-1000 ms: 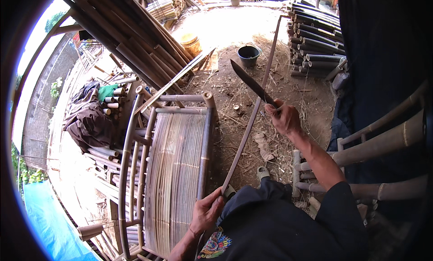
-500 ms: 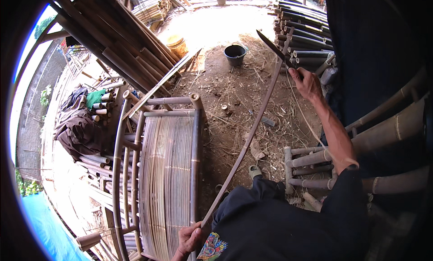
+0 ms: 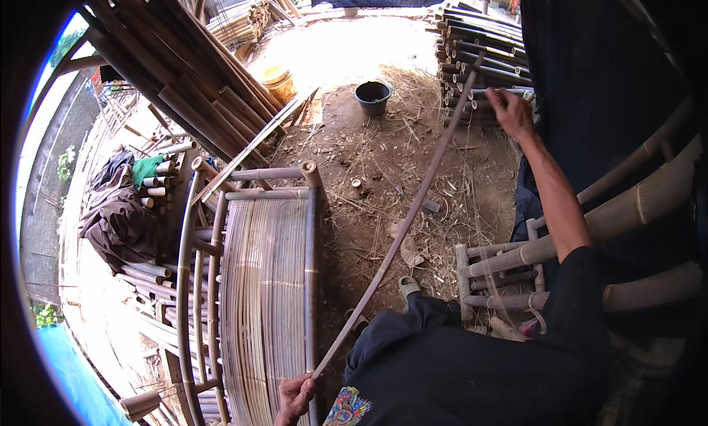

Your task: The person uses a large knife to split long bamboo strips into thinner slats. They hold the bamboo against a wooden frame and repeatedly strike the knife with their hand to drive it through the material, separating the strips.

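My left hand (image 3: 296, 396) is closed round the lower end of a long, narrow bamboo strip (image 3: 398, 243), beside the front rail of a bamboo bench (image 3: 269, 278). The strip slants up and to the right across the view, its far tip blurred. Close to that tip is my right hand (image 3: 510, 115), raised at the end of an outstretched arm, fingers curled round the handle of a long knife. Its blade is smeared by motion and hardly shows against the stacked poles.
A black bucket (image 3: 373, 98) and a yellow bucket (image 3: 277, 84) stand on shaving-strewn ground. Bamboo poles (image 3: 487, 61) lie piled at the far right; dark split bamboo (image 3: 184, 65) leans at left. A bamboo frame (image 3: 498, 275) stands by my right side, before a dark cloth (image 3: 582, 79).
The knife blade, sharp against the ground before, is now a blur as my right hand moves slightly up. A thin fibre hanging near the right forearm has blurred. The view has shifted a little.
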`<state>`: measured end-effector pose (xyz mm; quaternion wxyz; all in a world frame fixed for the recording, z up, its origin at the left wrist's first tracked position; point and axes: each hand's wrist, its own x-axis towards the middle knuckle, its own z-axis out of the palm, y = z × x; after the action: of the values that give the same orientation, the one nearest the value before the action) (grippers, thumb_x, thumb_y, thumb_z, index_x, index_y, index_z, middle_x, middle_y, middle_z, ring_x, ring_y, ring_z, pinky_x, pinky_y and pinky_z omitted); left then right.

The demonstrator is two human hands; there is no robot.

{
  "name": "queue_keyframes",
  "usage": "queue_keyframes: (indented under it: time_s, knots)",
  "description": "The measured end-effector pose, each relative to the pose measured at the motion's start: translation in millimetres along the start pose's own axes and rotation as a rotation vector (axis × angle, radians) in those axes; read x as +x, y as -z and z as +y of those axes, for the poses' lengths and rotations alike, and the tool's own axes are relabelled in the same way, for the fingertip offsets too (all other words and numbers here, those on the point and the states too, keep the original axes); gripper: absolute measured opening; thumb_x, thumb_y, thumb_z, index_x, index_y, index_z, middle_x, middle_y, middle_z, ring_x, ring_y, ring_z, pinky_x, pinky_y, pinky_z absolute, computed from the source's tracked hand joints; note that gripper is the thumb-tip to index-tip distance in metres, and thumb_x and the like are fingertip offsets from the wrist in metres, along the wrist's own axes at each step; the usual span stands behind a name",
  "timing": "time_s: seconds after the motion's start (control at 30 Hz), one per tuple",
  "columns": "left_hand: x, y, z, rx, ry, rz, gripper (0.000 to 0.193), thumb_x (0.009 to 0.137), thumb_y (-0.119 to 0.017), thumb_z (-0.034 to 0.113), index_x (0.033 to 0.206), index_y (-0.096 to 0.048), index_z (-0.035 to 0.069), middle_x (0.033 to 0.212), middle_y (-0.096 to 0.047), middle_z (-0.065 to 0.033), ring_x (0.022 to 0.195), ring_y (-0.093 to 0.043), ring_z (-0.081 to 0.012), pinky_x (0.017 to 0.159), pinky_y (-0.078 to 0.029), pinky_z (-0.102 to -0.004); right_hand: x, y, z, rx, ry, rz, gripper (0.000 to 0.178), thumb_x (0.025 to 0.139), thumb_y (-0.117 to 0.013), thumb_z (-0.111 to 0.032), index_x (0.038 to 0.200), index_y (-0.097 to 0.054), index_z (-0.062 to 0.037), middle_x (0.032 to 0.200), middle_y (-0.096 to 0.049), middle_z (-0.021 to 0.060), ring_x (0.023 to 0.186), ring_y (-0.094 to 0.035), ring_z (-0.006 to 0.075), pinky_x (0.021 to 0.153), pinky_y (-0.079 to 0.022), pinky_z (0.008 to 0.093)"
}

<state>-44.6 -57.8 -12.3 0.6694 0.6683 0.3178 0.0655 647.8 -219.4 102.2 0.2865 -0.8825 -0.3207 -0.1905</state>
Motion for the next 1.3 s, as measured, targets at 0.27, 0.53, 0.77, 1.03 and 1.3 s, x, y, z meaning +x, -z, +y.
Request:
queue_keyframes:
  time_s: [0.27,0.53,0.77,1.03,1.3]
  knots:
    - [33.5,-6.3,-22.2,0.043,0.246,-0.031,0.032,0.096,-0.055,0.021,0.117,-0.061,-0.002,0.078,-0.061,0.0012,0.075,-0.051,-0.0036,0.065,-0.045,-0.0221,17.0,26.1,30.2,-0.099,-0.214,0.103,0.08,0.083,-0.038,-0.077,0.077,-0.063,-0.0014,0.063,-0.061,0.0168,0.062,-0.063,0.0347,0.057,-0.045,0.0419]
    - [203.1,-88.0,76.9,0.058,-0.107,0.071,0.029,0.091,-0.062,0.019,0.111,-0.063,-0.002,0.087,-0.062,-0.0053,0.078,-0.054,-0.0085,0.067,-0.045,-0.0255,-162.3,-77.3,-152.5,0.167,0.246,-0.396,0.06,0.09,-0.041,-0.066,0.069,-0.047,-0.0095,0.048,-0.047,0.0015,0.039,-0.051,0.0153,0.036,-0.043,0.0332]
    - [201.7,-113.2,123.0,0.184,-0.163,0.221,0.026,0.09,-0.061,0.012,0.113,-0.064,0.0,0.08,-0.06,-0.0039,0.073,-0.052,-0.0074,0.064,-0.044,-0.0243,-188.5,-77.2,-177.3,0.226,0.242,-0.425,0.061,0.09,-0.043,-0.064,0.072,-0.053,-0.0072,0.051,-0.053,0.0105,0.049,-0.061,0.0297,0.046,-0.049,0.0402]
    - [171.6,-117.2,124.5,0.262,-0.294,0.218,0.025,0.089,-0.06,0.006,0.114,-0.063,0.002,0.07,-0.049,-0.007,0.061,-0.046,-0.0104,0.056,-0.039,-0.0264,-183.5,-69.1,-163.2,0.215,0.345,-0.346,0.064,0.09,-0.038,-0.067,0.076,-0.055,-0.0072,0.05,-0.055,0.009,0.043,-0.059,0.022,0.038,-0.046,0.0374]
    - [138.8,-103.3,126.6,0.343,-0.204,0.183,0.029,0.085,-0.06,0.004,0.114,-0.063,0.003,0.072,-0.055,-0.009,0.063,-0.055,-0.014,0.059,-0.043,-0.028,-168.1,-58.6,-154.5,0.171,0.348,-0.435,0.071,0.09,-0.03,-0.071,0.079,-0.057,-0.0058,0.05,-0.055,0.0103,0.046,-0.061,0.0228,0.043,-0.048,0.0384]
